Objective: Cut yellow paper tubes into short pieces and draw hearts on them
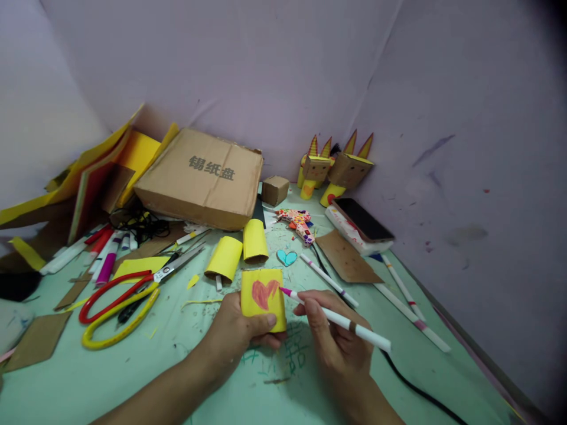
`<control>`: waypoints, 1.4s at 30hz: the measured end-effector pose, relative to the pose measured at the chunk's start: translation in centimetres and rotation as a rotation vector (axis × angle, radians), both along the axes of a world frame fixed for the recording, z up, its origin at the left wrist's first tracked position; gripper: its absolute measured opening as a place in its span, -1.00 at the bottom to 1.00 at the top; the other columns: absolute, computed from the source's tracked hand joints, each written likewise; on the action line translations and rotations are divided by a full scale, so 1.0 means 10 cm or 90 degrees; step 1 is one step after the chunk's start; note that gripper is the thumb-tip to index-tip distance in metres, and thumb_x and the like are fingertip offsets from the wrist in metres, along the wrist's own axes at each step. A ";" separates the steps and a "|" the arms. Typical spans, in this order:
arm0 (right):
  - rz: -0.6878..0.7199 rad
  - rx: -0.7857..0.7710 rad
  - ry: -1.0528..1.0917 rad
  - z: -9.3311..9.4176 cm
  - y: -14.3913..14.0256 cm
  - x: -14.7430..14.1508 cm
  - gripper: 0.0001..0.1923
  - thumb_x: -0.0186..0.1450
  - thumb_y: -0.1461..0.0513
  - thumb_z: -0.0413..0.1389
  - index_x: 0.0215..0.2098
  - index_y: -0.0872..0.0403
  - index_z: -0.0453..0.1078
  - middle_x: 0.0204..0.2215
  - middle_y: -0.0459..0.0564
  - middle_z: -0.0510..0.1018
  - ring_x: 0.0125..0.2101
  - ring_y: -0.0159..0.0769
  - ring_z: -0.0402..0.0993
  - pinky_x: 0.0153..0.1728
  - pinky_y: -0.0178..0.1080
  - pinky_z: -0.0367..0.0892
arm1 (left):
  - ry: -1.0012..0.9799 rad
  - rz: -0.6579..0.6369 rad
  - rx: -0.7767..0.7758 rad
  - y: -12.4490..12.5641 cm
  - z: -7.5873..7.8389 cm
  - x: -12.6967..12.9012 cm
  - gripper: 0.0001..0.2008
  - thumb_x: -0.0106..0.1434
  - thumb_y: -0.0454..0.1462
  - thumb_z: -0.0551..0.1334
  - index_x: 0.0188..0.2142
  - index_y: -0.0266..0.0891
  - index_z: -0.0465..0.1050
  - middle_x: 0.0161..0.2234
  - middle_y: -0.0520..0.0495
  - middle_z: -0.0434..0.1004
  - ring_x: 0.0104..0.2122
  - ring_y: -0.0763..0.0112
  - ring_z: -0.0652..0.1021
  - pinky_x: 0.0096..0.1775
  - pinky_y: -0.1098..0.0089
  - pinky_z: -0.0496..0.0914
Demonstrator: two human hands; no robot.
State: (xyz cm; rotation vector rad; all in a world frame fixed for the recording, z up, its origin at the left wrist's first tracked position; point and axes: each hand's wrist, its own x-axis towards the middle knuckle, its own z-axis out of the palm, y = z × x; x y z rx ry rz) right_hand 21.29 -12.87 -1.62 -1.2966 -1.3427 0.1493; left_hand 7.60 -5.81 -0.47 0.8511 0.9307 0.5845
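Note:
My left hand is closed round a yellow paper-covered tube, its thumb lying across the lower front. A red heart is coloured on the side facing me. Between the fingers of my right hand is a white marker with a pinkish-purple tip. That tip meets the tube at the heart's right edge, or hovers just off it; I cannot tell which. Just behind stand two more yellow tubes, one leaning. A blue paper heart lies to their right.
Red-and-yellow-handled scissors lie open at left, near several markers. A cardboard box stands behind. Toward the back right are a patterned glue gun, cardboard figures with pointed ears and a phone. A black cable runs along the right.

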 end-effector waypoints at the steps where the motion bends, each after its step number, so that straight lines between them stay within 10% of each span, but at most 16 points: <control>1: 0.003 -0.002 0.001 0.00 0.00 -0.01 -0.83 0.31 0.36 0.03 -0.30 0.01 0.44 -0.51 -0.15 0.51 -0.50 -0.41 0.45 -0.46 -0.36 0.32 | -0.001 0.000 -0.002 0.00 -0.01 0.00 -0.66 -0.27 -0.29 0.44 -0.44 -0.41 0.50 -0.58 -0.12 0.55 -0.58 0.33 0.54 -0.57 0.44 0.44; 42: -0.043 -0.021 0.009 0.07 -0.01 -0.04 -0.79 0.31 0.29 0.03 -0.44 0.06 0.46 -0.58 -0.10 0.50 -0.56 -0.36 0.44 -0.52 -0.33 0.32 | -0.005 -0.004 -0.001 0.01 -0.04 0.00 -0.61 -0.24 -0.29 0.43 -0.36 -0.43 0.51 -0.54 -0.12 0.56 -0.56 0.34 0.54 -0.57 0.45 0.45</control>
